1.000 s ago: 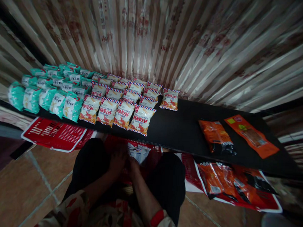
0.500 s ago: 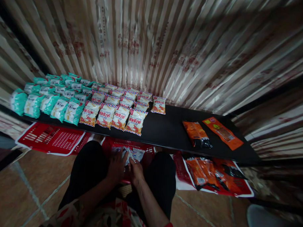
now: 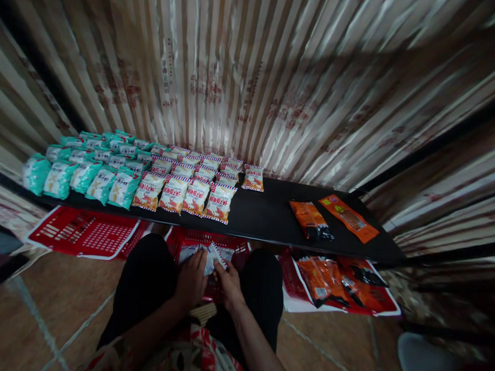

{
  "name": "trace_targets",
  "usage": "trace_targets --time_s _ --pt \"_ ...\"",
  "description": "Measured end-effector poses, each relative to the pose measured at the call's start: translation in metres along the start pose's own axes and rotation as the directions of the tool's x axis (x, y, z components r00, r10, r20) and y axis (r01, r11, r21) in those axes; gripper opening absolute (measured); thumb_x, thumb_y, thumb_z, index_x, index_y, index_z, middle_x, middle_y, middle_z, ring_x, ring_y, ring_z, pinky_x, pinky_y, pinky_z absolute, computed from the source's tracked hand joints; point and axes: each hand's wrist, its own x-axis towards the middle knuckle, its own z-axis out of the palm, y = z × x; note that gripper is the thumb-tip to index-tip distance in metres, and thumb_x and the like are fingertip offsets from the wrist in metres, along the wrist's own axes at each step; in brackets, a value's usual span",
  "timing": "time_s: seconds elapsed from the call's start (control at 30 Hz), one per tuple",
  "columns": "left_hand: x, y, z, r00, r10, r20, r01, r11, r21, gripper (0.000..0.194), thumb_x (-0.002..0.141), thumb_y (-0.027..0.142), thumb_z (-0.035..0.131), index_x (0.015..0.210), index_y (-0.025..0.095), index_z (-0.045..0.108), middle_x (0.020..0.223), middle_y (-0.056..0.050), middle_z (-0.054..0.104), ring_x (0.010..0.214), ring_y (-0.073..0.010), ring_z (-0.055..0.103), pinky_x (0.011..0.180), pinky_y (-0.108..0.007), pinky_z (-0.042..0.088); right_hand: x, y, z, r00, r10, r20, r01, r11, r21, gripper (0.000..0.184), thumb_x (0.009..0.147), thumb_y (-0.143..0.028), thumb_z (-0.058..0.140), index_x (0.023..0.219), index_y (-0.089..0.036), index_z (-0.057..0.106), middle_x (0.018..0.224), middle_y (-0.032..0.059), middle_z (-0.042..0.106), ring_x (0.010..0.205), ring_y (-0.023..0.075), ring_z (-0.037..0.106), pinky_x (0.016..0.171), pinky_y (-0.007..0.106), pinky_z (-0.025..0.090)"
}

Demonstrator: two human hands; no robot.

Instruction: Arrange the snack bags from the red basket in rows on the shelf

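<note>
Pinching the edge of a silvery packet (image 3: pixel 214 258) between thumb and fingers, the right hand (image 3: pixel 229 282) works at the middle red basket (image 3: pixel 240 245), between dark-trousered knees (image 3: pixel 149 268). The left hand (image 3: pixel 191 280) lies against the packet's left side — whether its grip is closed, one cannot tell. A right-hand red basket (image 3: pixel 390 308) holds orange-and-black bags (image 3: pixel 320 279). Beyond, on the black bench (image 3: pixel 262 218), teal bags (image 3: pixel 123 186) stand in rows at left, white-and-orange bags (image 3: pixel 217 202) just right of them; a flat orange pouch (image 3: pixel 349 217) lies farther right — and a striped curtain (image 3: pixel 235 71) hangs behind.
</note>
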Motion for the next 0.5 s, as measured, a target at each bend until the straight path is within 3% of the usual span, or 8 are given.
trace_targets --time_s 0.17,0.37,0.5 --pt "0.0 0.005 -0.004 1.0 0.002 -0.029 -0.004 0.997 -0.074 0.057 0.08 0.019 0.039 0.135 0.006 0.03 0.139 -0.019 0.038 0.129 -0.0266 0.034 0.104 -0.044 0.031 -0.003 -0.007 -0.004 0.997 -0.079 0.008 0.079 0.991 -0.106 0.052 0.053 -0.046 0.075 0.093 -0.017 0.058 0.052 -0.0056 0.056 0.043 0.0086 0.049 0.045 0.02 0.039" --pt "0.003 0.012 -0.004 0.997 0.029 -0.072 -0.039 0.988 -0.147 0.056 0.082 0.023 0.039 0.135 0.007 0.032 0.138 -0.018 0.04 0.128 -0.0278 0.036 0.103 -0.046 0.033 -0.008 -0.022 -0.013 0.964 -0.265 0.02 0.26 0.926 -0.275 0.044 0.058 -0.048 0.071 0.088 -0.016 0.063 0.07 0.0009 0.066 0.06 0.014 0.059 0.058 0.024 0.046" --pt "0.007 0.016 -0.001 0.995 0.034 -0.097 -0.054 0.976 -0.211 0.058 0.079 0.021 0.043 0.134 0.005 0.032 0.137 -0.018 0.041 0.128 -0.0262 0.036 0.104 -0.044 0.034 -0.011 -0.035 -0.016 0.949 -0.315 0.034 0.307 0.887 -0.345 0.039 0.059 -0.048 0.07 0.083 -0.018 0.065 0.064 -0.0001 0.064 0.056 0.0141 0.056 0.055 0.024 0.044"
